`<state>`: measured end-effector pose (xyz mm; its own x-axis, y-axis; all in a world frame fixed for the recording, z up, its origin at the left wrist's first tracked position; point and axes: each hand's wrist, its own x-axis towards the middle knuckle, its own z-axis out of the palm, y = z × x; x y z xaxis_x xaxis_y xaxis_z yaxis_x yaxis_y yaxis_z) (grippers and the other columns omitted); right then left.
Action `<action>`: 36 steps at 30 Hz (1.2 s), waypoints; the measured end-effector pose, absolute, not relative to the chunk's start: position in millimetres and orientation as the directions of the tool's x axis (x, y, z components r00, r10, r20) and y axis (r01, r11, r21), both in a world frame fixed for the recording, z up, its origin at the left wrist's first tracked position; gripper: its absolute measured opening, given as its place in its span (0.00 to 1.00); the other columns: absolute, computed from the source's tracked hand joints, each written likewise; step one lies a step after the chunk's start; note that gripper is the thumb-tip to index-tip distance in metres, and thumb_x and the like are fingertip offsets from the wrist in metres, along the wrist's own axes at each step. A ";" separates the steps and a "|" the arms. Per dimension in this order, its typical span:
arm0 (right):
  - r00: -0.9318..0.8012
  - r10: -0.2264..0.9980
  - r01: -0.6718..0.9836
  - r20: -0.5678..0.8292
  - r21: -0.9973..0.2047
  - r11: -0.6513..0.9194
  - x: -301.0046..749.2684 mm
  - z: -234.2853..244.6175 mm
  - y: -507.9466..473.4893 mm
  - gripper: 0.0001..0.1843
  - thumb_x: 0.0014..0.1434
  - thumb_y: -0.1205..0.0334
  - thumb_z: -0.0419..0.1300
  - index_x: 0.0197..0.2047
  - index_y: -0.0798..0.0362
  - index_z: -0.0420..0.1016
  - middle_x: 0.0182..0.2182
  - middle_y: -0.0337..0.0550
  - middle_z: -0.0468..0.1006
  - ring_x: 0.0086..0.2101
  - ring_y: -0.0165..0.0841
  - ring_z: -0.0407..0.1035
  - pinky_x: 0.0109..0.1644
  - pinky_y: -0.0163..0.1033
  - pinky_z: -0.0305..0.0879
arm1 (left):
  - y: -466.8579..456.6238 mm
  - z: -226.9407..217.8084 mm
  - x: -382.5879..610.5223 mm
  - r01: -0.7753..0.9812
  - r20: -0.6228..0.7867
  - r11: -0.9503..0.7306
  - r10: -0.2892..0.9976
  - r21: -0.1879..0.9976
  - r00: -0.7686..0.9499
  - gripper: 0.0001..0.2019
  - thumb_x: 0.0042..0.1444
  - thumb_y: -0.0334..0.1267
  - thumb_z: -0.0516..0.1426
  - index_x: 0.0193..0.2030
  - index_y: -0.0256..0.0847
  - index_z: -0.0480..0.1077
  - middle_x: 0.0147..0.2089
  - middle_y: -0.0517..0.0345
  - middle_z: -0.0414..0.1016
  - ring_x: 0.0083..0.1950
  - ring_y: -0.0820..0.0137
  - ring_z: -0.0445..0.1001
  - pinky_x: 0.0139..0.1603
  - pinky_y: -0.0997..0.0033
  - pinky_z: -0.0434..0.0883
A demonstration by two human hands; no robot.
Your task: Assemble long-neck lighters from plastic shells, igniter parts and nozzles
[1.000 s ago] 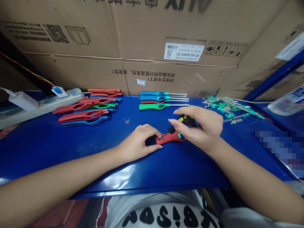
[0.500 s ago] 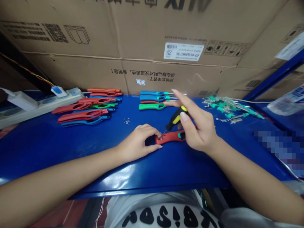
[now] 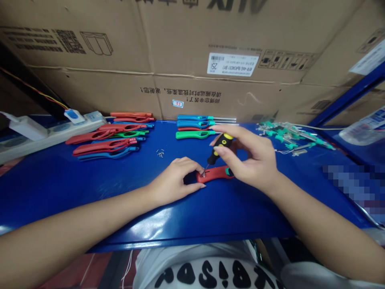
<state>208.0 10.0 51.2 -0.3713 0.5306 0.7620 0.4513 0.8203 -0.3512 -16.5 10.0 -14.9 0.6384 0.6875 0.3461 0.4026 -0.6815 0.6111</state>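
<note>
A red lighter with a green trigger lies flat on the blue table, its right part hidden behind my right hand. My left hand pinches its left end between thumb and fingers. In my right hand is a black and yellow screwdriver, held by thumb and fingers and tilted. The screwdriver's tip meets the lighter's left end, close to my left fingertips. Small screws lie in a loose pile beyond my left hand.
Finished-looking lighters with metal tubes lie at the back middle. Coloured lighter shells are stacked at left, by a power strip. Green-and-metal lighter inserts form a heap at right. A cardboard box stands behind the blue table.
My right hand has turned and shifted its fingers around the screwdriver handle, which now stands somewhat more upright. My left hand and the red lighter have stayed in place.
</note>
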 end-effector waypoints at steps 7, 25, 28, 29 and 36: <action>-0.420 0.574 0.386 0.703 -0.434 0.814 212.1 54.8 11.6 0.20 0.72 0.61 0.51 0.64 0.47 0.71 0.50 0.45 0.82 0.31 0.30 0.78 0.36 0.38 0.77 | 9.9 -14.7 -16.3 0.404 0.339 -0.678 0.689 0.614 0.641 0.11 0.58 0.40 0.67 0.45 0.42 0.73 0.46 0.58 0.80 0.49 0.64 0.75 0.53 0.60 0.68; -0.425 0.492 0.422 0.759 -0.315 0.850 210.8 60.7 11.1 0.14 0.67 0.59 0.60 0.55 0.47 0.78 0.47 0.44 0.83 0.35 0.33 0.77 0.41 0.40 0.76 | 9.9 -14.5 -15.8 0.391 0.350 -0.682 0.684 0.618 0.640 0.11 0.59 0.40 0.66 0.46 0.43 0.73 0.47 0.58 0.80 0.50 0.64 0.76 0.53 0.61 0.68; -0.481 0.587 0.333 0.652 -0.484 0.809 210.1 59.5 10.5 0.23 0.72 0.62 0.51 0.68 0.44 0.67 0.58 0.45 0.77 0.32 0.28 0.77 0.38 0.38 0.77 | 10.0 -14.5 -15.7 0.400 0.338 -0.674 0.691 0.621 0.639 0.11 0.59 0.41 0.67 0.45 0.42 0.73 0.46 0.57 0.80 0.49 0.63 0.76 0.52 0.61 0.69; -0.488 0.598 0.326 0.636 -0.502 0.801 210.2 59.1 10.5 0.22 0.72 0.61 0.51 0.68 0.43 0.67 0.57 0.45 0.78 0.31 0.27 0.77 0.36 0.37 0.77 | 10.0 -14.3 -15.7 0.402 0.335 -0.673 0.692 0.621 0.640 0.11 0.59 0.41 0.66 0.45 0.42 0.73 0.46 0.57 0.80 0.49 0.63 0.76 0.53 0.60 0.69; -0.468 0.544 0.485 0.696 -0.312 0.817 212.9 56.9 9.9 0.24 0.73 0.56 0.52 0.69 0.46 0.65 0.53 0.46 0.81 0.39 0.34 0.80 0.47 0.41 0.78 | 9.8 -12.7 -15.6 0.399 0.334 -0.671 0.692 0.625 0.640 0.10 0.59 0.40 0.66 0.45 0.43 0.73 0.46 0.57 0.80 0.50 0.62 0.76 0.53 0.60 0.69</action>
<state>212.9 9.9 56.9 -0.4682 0.5440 0.6963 0.4854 0.8168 -0.3117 -15.6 9.8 -12.7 0.6404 0.6917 0.3337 0.3988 -0.6708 0.6253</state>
